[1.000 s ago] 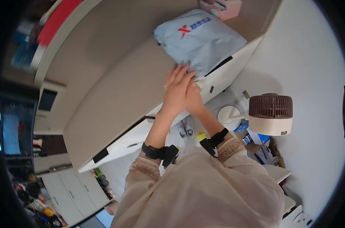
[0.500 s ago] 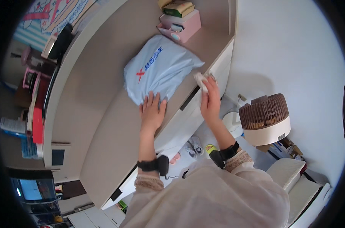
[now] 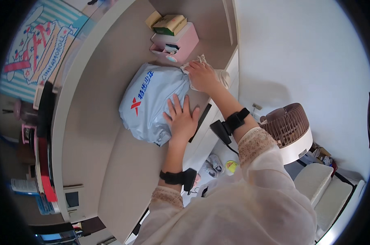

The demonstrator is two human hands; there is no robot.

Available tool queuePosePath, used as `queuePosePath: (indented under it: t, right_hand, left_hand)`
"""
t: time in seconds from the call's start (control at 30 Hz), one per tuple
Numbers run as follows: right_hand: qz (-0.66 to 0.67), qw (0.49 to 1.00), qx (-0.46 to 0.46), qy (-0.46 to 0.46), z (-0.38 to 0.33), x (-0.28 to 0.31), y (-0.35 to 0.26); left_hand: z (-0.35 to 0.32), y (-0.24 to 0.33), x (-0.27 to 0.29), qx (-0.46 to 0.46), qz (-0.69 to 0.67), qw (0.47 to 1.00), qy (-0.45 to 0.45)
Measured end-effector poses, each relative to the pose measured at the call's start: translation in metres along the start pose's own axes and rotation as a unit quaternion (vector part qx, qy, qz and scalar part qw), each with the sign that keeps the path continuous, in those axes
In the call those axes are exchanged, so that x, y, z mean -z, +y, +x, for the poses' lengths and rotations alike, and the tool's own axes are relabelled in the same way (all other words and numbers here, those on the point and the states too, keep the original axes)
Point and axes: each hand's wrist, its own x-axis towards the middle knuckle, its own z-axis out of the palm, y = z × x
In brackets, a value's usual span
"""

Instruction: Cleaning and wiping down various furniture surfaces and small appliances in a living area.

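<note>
A pale blue plastic bag, full and rumpled with printing on its front, lies on the beige cabinet surface. My left hand rests on the bag's near right side, its fingers spread. Farther off, beside the bag's far right corner, my right hand presses a crumpled cream cloth on the surface. Part of the cloth shows past the fingertips and part hangs below the palm. Just beyond that hand stands a pink box with an open drawer.
A green and tan carton sits on the pink box. A brown and cream fan stands at the right, near a cushioned chair. Shoes lie on the floor below. Books line the shelf at left.
My right hand has moved from the cabinet's front edge inward and away, taking the cloth onto the surface. The left hand has shifted rightward along the bag, its fingers spreading.
</note>
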Motion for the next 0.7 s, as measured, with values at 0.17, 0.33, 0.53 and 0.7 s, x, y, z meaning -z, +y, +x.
queuePosePath:
  t: [0.17,0.33,0.53,0.7]
  right_hand:
    - [-0.082,0.996,-0.022,-0.025,0.036,-0.013,0.034]
    - [-0.11,0.992,-0.049,-0.042,0.05,-0.019,0.061]
    - [-0.107,0.982,-0.133,-0.075,0.041,0.011,0.07]
    - [-0.1,0.97,-0.218,0.033,0.013,0.02,0.064]
  left_hand:
    - [0.007,-0.006,0.009,0.041,-0.004,0.994,-0.098]
    - [0.009,-0.012,0.004,0.034,0.001,0.995,-0.095]
    - [0.009,-0.014,0.003,0.036,-0.016,0.995,-0.093]
    - [0.013,-0.012,0.004,0.022,-0.049,0.994,-0.091]
